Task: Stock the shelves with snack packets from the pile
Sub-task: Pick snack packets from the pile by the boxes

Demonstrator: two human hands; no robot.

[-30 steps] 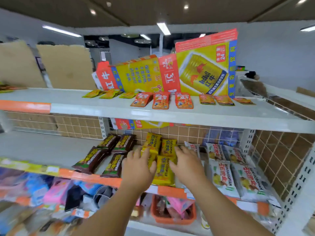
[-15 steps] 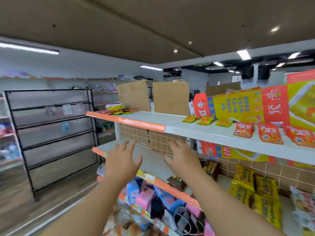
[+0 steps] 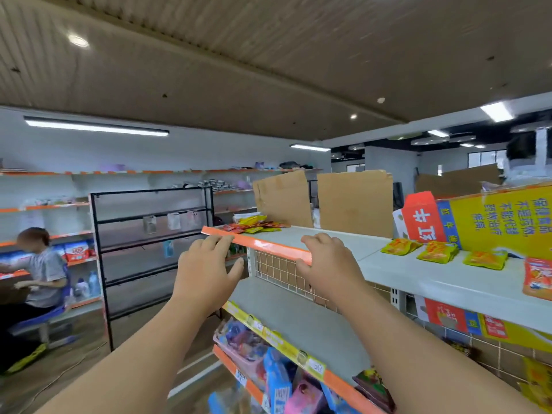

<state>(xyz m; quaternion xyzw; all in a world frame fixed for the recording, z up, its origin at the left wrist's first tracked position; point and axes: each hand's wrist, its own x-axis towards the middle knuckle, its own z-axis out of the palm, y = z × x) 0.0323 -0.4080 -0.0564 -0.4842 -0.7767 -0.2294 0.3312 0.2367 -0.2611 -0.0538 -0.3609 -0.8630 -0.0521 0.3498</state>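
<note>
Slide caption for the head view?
Left hand and right hand, both empty, raised toward top shelf bearing snack packet pile.

The yellow carton and a red packet run off the right edge. The far pile of packets is too small to count. On the near shelf, a dark packet lies partly hidden behind the right arm.

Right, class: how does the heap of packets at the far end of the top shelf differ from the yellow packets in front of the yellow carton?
The heap mixes red and yellow; the yellow packets are all yellow. The heap overlaps in a jumble; the yellow packets lie apart in a row. Both lie on the top shelf.
</note>
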